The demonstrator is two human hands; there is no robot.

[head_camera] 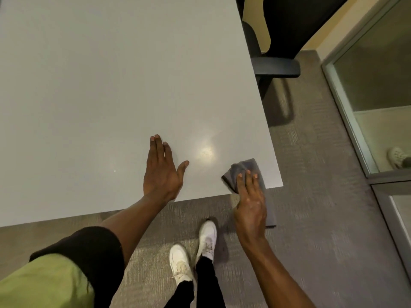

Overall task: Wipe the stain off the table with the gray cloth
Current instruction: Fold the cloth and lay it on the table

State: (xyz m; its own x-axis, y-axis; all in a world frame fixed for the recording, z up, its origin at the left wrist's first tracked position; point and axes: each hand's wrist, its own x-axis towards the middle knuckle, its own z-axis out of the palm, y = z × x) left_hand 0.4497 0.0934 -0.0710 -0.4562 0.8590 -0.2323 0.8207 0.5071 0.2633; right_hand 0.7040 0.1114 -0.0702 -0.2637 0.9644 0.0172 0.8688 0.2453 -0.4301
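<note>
- Gray cloth (244, 172) lies at the lower right corner of the white table (111, 85), right of frame centre; part of it hangs over the near edge.
- Right hand (251, 201) lies flat on the cloth, fingers together and extended, pressing its near half; the far end of the cloth shows beyond the fingertips.
- Left hand (162, 170) rests flat on bare tabletop, centre of frame, fingers together, thumb spread out toward the cloth; well apart from it.
- Pale glossy patch (205, 152) sits between thumb and cloth; stain or light glare, cannot tell.
- White shoes (193, 254) on carpet at lower centre; dark chair (278, 41) at upper right.
</note>
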